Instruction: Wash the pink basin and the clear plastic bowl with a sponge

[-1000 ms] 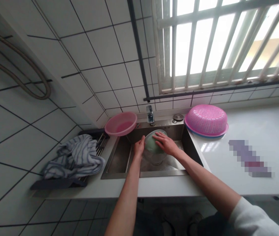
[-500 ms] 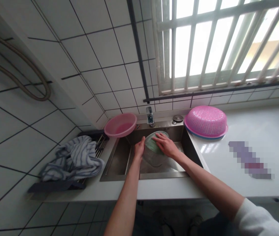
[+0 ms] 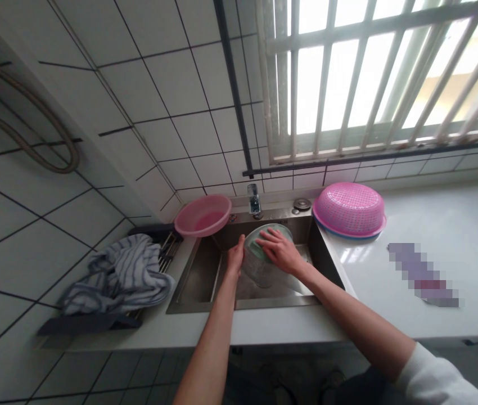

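Note:
A clear glass bowl [image 3: 260, 274] is tilted over the sink [image 3: 205, 270], its opening turned toward the faucet side. My left hand [image 3: 235, 256] grips its left rim, thumb up along the edge. Inside the bowl lies a pale green cloth [image 3: 256, 251], partly covered by my right hand [image 3: 279, 250]. The fingers of that hand are somewhat spread and press the cloth against the glass. Whether the cloth is a rag or a thin scouring pad is hard to make out.
Behind the sink stands a faucet [image 3: 254, 199], with a metal drain strainer [image 3: 302, 204] beside it. A pink basin [image 3: 203, 216] rests at the back left corner. On the right counter sits an upturned pink colander [image 3: 351, 208]. A striped towel [image 3: 121, 275] lies on the left.
My right hand and the green cloth have shifted slightly left across the bowl. My left hand keeps its hold on the rim. The whole view has moved a little.

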A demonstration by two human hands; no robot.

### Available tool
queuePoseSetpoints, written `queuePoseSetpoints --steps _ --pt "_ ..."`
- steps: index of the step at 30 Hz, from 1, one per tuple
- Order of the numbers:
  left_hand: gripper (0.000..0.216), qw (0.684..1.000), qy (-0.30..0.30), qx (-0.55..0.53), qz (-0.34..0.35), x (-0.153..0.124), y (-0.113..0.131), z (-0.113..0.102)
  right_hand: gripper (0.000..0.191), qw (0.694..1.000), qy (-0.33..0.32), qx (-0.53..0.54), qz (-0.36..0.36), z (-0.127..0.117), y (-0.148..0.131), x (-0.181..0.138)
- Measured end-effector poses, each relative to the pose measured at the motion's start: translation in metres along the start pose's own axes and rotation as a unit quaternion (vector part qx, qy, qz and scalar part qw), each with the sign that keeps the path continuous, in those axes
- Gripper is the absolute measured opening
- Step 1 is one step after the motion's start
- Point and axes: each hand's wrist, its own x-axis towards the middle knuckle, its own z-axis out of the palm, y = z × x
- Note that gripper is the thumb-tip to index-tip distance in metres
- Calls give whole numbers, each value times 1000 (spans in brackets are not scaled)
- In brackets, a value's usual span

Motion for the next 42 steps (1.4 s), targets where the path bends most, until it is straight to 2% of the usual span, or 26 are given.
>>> queuePoseSetpoints --steps 2,4,9,10,11,15,16,17,21,22,24,27,28,30,32,34,36,39,40,42 --pt "75 1000 -6 6 20 -1 -1 -1 39 997 -38 -9 -62 5 -11 1" --pt "75 999 -14 20 42 -1 -3 -1 39 995 -60 -6 -73 7 -12 1" --pt "76 998 -18 29 44 0 -5 3 45 997 -10 9 83 1 13 -2" --pt "76 998 -18 26 45 0 -5 3 45 996 -5 6 91 2 13 -2" --pt "76 998 -18 23 47 0 -5 4 44 997 -8 2 78 3 11 -2" --pt "77 998 -10 13 61 -2 -4 2 43 997 -63 -7 -53 10 -4 -1" --pt "77 998 -10 11 61 -3 -4 2 43 996 -68 -4 -60 10 -4 -1" --pt "78 998 -13 7 58 -3 -4 2 43 997 -62 0 -47 9 -2 -1" --pt "78 999 -27 -12 35 -4 -1 4 45 996 -6 13 89 3 13 -2" --pt "78 999 -28 -16 31 -4 -1 5 46 995 -3 9 97 3 13 -2" --pt "77 999 -29 -26 24 -3 0 6 45 999 -21 -5 50 6 6 -3" --pt "77 999 -26 -37 26 -3 -1 5 43 996 -67 -21 -62 11 -8 -1" --pt "77 999 -24 -38 27 -3 -1 5 43 994 -72 -22 -74 11 -10 0" --pt "77 999 -27 -41 25 -3 -2 5 43 997 -57 -18 -42 8 -5 2" --pt "77 998 -40 -50 20 -2 -3 6 46 999 -16 -13 42 3 4 2" --pt "77 996 -58 -59 20 -1 -3 7 46 996 0 -9 85 1 8 1" --pt "76 996 -62 -64 20 0 -2 8 45 998 -9 -10 55 3 3 -1" --pt "75 997 -38 -67 17 1 -4 6 42 998 -37 -15 -40 9 -8 0" --pt "75 997 -28 -66 16 1 -4 5 41 998 -43 -13 -52 10 -8 0" --pt "77 998 -21 -61 15 0 -6 5 41 999 -38 -3 -23 10 -1 1"
